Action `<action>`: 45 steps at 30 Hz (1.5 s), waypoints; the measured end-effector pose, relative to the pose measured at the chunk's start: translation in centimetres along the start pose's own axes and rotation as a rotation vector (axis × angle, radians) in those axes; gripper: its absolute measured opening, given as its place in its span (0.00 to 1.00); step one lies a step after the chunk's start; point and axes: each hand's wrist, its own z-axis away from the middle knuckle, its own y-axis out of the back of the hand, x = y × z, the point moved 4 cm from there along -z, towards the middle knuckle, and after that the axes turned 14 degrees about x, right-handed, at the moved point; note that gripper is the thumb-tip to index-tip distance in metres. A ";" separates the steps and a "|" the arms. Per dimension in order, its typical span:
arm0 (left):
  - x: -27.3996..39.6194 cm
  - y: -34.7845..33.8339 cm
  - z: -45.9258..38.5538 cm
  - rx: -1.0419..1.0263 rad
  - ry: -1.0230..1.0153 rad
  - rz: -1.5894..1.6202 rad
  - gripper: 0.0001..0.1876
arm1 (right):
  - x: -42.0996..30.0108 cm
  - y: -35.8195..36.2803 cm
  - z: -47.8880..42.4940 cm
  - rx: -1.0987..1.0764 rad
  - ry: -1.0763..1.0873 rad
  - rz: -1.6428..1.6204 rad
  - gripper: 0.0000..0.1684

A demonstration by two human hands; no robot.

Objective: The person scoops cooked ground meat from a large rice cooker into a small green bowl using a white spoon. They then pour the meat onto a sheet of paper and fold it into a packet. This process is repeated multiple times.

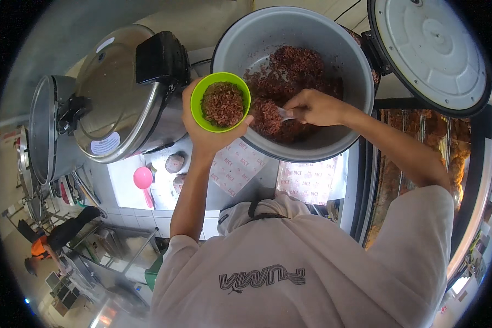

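My left hand (213, 137) is wrapped around a lime-green bowl (194, 107), which holds a mound of reddish-brown cooked rice (223, 104). To its right, my right hand (317, 107) grips the pale handle of a rice scoop (286, 115) over a large grey cooker pot (246, 53). Heaped rice (266, 117) covers the scoop's blade, so its shape is hidden. More of the same rice (297, 61) lies in the pot, and part of the pot's bottom shows through. The bowl is in front of the pot's left rim.
The pot's open lid (430, 49) leans out at upper right, above a lit glass case (424, 139) of browned food. A closed steel rice cooker (115, 94) stands left. Printed paper sheets (238, 168), a pink ladle (142, 177) and wrapped round portions (174, 163) lie on the counter. A person (43, 248) works at lower left.
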 end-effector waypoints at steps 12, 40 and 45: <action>1.5 -2.1 -1.4 -0.019 -0.037 -0.434 0.45 | -0.6 6.8 5.4 0.231 -0.246 -0.304 0.10; 6.1 -10.0 0.2 -0.083 0.198 -0.040 0.43 | -3.3 7.2 7.0 0.389 -0.392 -0.321 0.22; 5.9 -10.0 0.7 -0.079 0.146 -0.144 0.44 | -2.3 5.9 6.0 0.446 -0.320 -0.179 0.23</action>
